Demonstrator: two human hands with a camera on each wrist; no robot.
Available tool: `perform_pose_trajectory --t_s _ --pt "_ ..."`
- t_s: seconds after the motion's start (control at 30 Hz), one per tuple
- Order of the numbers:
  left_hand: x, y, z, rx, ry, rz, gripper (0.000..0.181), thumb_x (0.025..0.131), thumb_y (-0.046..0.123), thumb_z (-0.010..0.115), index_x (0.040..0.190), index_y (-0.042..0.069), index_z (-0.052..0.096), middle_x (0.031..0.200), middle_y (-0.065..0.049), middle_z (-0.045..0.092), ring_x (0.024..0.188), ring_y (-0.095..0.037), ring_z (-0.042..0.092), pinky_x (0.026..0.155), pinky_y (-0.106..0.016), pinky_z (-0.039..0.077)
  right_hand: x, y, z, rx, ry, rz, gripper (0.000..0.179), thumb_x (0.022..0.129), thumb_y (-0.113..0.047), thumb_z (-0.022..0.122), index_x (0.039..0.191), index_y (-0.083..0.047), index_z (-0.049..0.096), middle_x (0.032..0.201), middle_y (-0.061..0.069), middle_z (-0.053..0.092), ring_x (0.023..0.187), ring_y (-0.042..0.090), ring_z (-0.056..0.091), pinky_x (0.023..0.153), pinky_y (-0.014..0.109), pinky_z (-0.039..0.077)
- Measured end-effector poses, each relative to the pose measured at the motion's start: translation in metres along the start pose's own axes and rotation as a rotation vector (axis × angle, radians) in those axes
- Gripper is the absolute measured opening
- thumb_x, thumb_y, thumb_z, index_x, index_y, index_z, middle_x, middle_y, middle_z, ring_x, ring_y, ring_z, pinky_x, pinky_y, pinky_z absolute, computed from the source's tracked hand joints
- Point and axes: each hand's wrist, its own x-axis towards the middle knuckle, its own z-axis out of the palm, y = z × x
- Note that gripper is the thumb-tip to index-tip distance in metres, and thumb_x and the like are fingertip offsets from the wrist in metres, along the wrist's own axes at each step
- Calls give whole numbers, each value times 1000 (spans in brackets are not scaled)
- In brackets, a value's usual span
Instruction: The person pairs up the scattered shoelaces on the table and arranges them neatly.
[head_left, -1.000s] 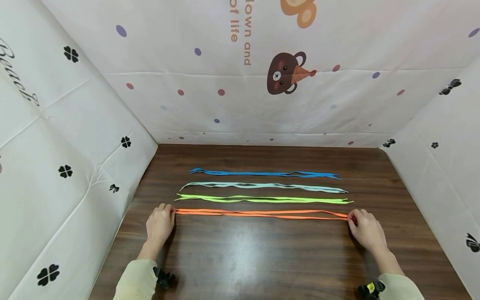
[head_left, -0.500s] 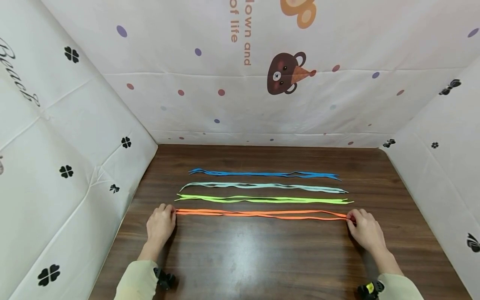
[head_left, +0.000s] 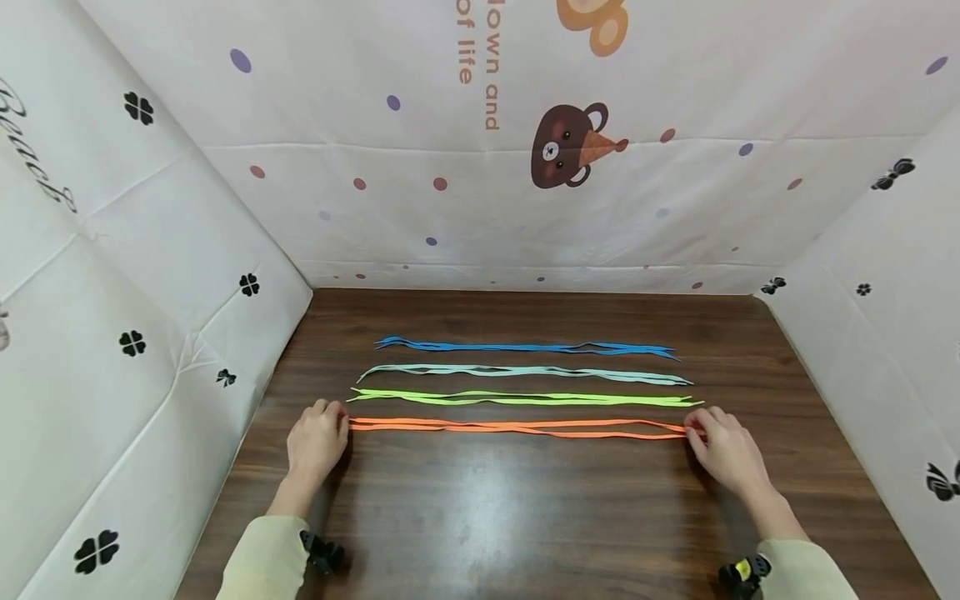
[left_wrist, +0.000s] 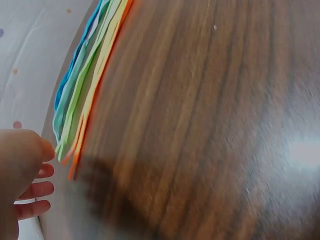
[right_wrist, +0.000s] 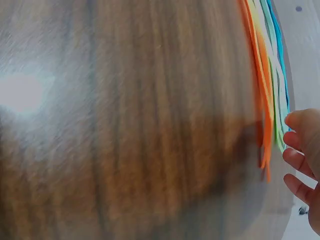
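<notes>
A bundle of thin flat orange strips [head_left: 405,425], like ribbons or laces, lies lengthwise across the dark wooden table. At its left end is my left hand [head_left: 318,442]; in the left wrist view its fingers [left_wrist: 42,191] are loosely bent beside the free strip ends. My right hand [head_left: 731,450] is at the other end, with parted fingers [right_wrist: 296,160] off the loose orange tips in the right wrist view. Behind the orange bundle lie a lime green bundle [head_left: 637,401], a pale aqua one [head_left: 637,378] and a blue one [head_left: 487,347], roughly parallel.
White printed cloth walls close off the back [head_left: 360,217], the left side [head_left: 97,400] and the right side [head_left: 870,367] of the table [head_left: 480,508]. Black wrist cameras [head_left: 322,552] sit at both light green sleeves. A bright light reflection shows on the front tabletop.
Both hands stay near the orange ends; my left hand has shifted slightly left and my right hand slightly up and left. The strips stay in place, and the head view has turned a little.
</notes>
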Motion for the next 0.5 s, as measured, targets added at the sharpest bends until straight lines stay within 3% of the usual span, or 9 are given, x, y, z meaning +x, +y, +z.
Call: perform_pose_trajectory --t_s 0.3,0.5 --pt "21 31 3 -9 -61 115 12 75 10 72 81 6 62 78 -9 59 67 -29 56 55 -40 47 31 -33 1 18 -61 -70 11 76 -9 70 83 -9 62 76 4 57 66 23 52 54 41 43" --pt "35 59 9 -2 -93 237 16 76 14 72 87 6 64 84 -9 59 74 -29 56 63 -41 48 53 -56 5 36 -65 -153 9 78 -11 69 83 -11 62 77 3 59 69 22 55 56 41 44"
